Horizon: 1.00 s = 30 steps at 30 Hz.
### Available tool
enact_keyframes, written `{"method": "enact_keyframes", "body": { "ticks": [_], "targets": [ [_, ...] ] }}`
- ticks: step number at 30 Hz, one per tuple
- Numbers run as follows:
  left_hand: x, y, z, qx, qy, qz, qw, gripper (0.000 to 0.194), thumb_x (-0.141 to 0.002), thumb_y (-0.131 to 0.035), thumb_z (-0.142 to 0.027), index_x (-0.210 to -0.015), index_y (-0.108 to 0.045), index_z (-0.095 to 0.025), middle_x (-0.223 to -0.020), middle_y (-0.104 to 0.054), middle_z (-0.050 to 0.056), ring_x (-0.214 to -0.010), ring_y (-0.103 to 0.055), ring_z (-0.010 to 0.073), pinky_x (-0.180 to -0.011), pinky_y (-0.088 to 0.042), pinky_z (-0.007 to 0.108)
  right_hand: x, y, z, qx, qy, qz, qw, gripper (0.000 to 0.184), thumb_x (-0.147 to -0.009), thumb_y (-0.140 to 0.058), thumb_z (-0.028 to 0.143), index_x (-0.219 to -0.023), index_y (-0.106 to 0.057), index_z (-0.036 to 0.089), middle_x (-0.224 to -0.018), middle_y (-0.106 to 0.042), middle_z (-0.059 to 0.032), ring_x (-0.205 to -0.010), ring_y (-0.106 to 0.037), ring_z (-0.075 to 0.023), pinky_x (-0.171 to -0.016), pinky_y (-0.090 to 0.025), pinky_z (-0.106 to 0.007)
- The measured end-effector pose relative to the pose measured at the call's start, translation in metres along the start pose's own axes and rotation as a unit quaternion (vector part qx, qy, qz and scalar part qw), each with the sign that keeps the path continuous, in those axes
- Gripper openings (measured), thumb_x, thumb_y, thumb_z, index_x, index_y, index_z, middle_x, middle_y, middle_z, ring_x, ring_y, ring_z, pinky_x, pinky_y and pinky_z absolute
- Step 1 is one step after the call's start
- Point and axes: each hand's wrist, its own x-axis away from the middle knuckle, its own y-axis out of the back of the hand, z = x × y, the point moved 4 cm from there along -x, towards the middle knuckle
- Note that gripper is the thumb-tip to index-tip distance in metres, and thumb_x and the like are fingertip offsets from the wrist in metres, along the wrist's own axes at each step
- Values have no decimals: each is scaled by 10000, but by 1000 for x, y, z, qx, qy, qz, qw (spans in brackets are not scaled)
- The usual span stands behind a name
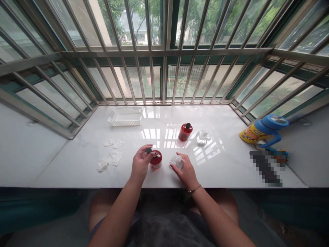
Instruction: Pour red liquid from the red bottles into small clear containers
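Observation:
My left hand is closed around a small black cap held at the top of a squat red bottle, which stands on the white sill. My right hand is closed on a small clear glass container just right of that bottle. A second red bottle with a black cap stands upright farther back. To the right of it sits a small clear glass dish.
A white plastic basket sits at the back left. Crumpled white tissues lie left of my hands. A blue and yellow jug lies on its side at the right, by a blurred dark object. Metal window bars enclose the sill.

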Motion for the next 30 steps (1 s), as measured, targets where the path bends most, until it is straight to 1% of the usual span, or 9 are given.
{"method": "enact_keyframes", "body": {
  "ticks": [3,6,11,12,14,18,22,26,30],
  "targets": [
    [-7,23,-11,-44,-16,-50,998,423,-865,-862,-509,-1167,-777,-226,-1285,-765,103,-1212,-707,274,-1077,-564,437,0,0,0,-1,-1,1,1000,568,-971,-760,479,-1463,-593,247,-1367,-666,-145,-1304,-655,-337,-1136,-571,-545],
    [-15,55,-17,-255,-27,-55,965,386,-934,-786,-462,-1263,-768,-259,-1243,-763,85,-1104,-723,267,-1001,-588,431,0,0,0,-3,-2,2,1000,568,-971,-764,474,-1461,-590,244,-1371,-664,-146,-1308,-651,-335,-1142,-567,-547],
    [-20,100,-4,-662,-59,19,747,445,-987,-532,-121,-1366,-742,-219,-1202,-700,144,-1095,-651,335,-978,-554,481,0,-1,1,-10,-2,3,1000,554,-975,-760,467,-1453,-591,244,-1370,-661,-150,-1316,-641,-340,-1152,-554,-564],
    [-20,107,2,-694,-47,29,718,481,-981,-492,-86,-1373,-739,-212,-1206,-690,152,-1091,-643,338,-960,-555,476,0,-1,1,-11,-3,3,1000,554,-974,-761,466,-1454,-591,246,-1370,-660,-149,-1317,-640,-341,-1152,-553,-565],
    [-18,115,11,-713,-27,46,700,526,-962,-453,-43,-1370,-741,-207,-1207,-678,151,-1081,-638,328,-941,-559,453,0,-1,1,-12,-5,3,1000,556,-972,-763,464,-1454,-591,248,-1372,-658,-149,-1320,-639,-342,-1154,-552,-565],
    [-11,118,17,-697,-21,66,714,541,-910,-575,-96,-1433,-691,-173,-1236,-670,143,-1121,-647,317,-1024,-555,431,1,-1,1,-16,-11,6,1000,570,-969,-765,469,-1463,-582,252,-1377,-650,-147,-1321,-639,-343,-1155,-552,-560],
    [7,102,-2,-637,-56,55,767,502,-915,-652,-240,-1411,-676,-162,-1218,-687,140,-1122,-668,334,-1035,-559,467,0,0,0,-21,-17,13,1000,581,-972,-763,466,-1474,-572,245,-1372,-644,-154,-1323,-637,-349,-1158,-544,-571],
    [44,61,-33,-534,-93,56,838,241,-1003,-646,-424,-1052,-751,-212,-928,-691,60,-828,-671,248,-833,-581,396,0,5,1,-41,-9,48,998,605,-940,-804,463,-1469,-585,266,-1375,-664,-134,-1311,-658,-330,-1153,-557,-535],
    [87,-1,-36,-397,-65,217,890,195,-1045,-632,-401,-1041,-745,-242,-878,-697,33,-770,-676,195,-696,-571,311,13,9,3,-69,0,104,992,738,-830,-910,478,-1468,-587,296,-1375,-693,-101,-1286,-692,-312,-1126,-583,-482]
  ]
}}
